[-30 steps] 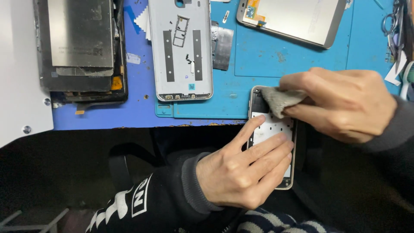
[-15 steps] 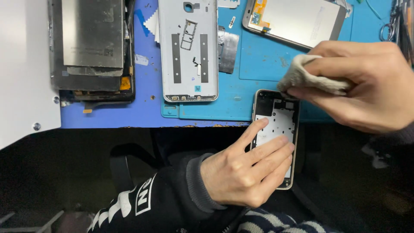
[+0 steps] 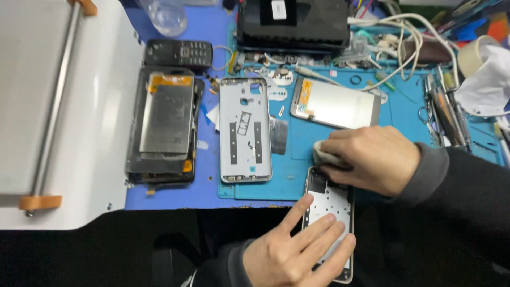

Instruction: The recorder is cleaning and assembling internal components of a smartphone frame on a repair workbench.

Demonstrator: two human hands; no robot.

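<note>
— What just changed?

— My right hand, its grip clamped on the cloth, has come back down from its lift to the frame's top end. So the wiping goes on, I judge.

— And the frame?

— At the surface's near edge, under my flat, open left hand.

— Hidden?

— Most of the cloth; the frame's lower part.

Phone frame under the left hand: matt pale metal, perforated. Rag in the right hand: soft, crumpled grey cloth. Back cover: smooth, satin silver metal. Screen panel: glossy, reflective, with an orange film strip. Mat: matt blue rubber. Curved cover on the bench: smooth white plastic.
</note>
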